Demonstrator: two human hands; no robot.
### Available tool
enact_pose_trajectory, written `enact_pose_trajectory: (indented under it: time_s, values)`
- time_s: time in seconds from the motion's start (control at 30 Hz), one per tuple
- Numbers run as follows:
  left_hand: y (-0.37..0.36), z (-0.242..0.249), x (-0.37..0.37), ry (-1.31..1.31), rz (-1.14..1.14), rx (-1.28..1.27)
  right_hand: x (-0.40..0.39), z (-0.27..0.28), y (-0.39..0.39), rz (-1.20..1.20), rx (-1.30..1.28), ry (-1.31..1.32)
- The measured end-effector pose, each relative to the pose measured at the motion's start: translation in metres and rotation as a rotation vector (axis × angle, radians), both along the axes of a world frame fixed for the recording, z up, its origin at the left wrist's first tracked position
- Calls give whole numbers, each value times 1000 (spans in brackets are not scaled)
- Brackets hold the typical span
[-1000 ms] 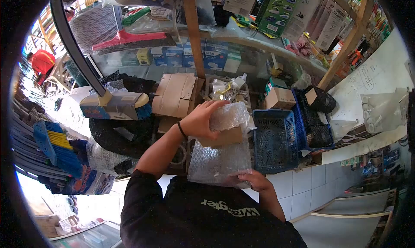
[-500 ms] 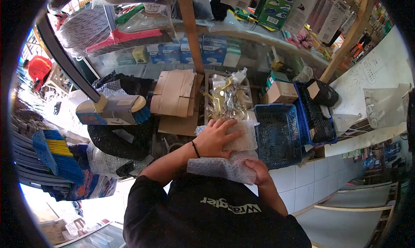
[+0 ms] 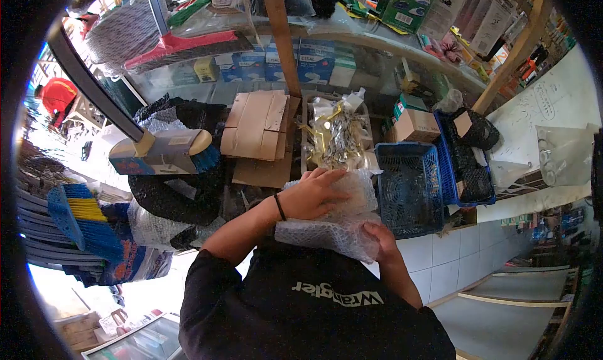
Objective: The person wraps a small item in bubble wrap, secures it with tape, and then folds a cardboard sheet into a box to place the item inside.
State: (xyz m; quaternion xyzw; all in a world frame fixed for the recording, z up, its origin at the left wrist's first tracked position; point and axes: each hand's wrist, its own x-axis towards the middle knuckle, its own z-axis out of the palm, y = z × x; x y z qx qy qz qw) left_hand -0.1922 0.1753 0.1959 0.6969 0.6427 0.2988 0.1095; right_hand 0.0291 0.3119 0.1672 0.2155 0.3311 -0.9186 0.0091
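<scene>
Clear bubble wrap (image 3: 323, 233) lies in front of my chest, partly around a pale item whose details are hidden. My left hand (image 3: 314, 195) rests on top of it with its fingers spread, a black band at the wrist. At the wrap's right edge, my right hand (image 3: 381, 239) grips the plastic, thumb on top and the other fingers hidden. Just beyond the wrap sits a tray (image 3: 305, 118) of small gold and silver metal pieces in clear bags.
Cardboard sheets (image 3: 254, 126) lie left of the tray. To the right are a blue basket (image 3: 408, 187), a second blue basket (image 3: 449, 165) with black-wrapped items and a small box (image 3: 416, 126). A broom head (image 3: 160, 153) stands at the left, below a glass shelf.
The view has shifted slightly. Both hands remain at the bubble wrap, and the left hand's fingers lie a little closer together over it.
</scene>
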Motion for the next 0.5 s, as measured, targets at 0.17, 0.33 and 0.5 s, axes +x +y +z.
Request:
enact_pose_trajectory:
  time_s: [0.17, 0.33, 0.5]
  values:
    - [2, -2, -1, -58, -23, -8, -1, 0, 0, 13, -64, 74]
    - [3, -2, 2, -115, 43, -17, -1, -5, -1, -2, -27, 22]
    - [2, 10, 13, -70, 156, -45, 0, -7, 0, 20, 27, 23]
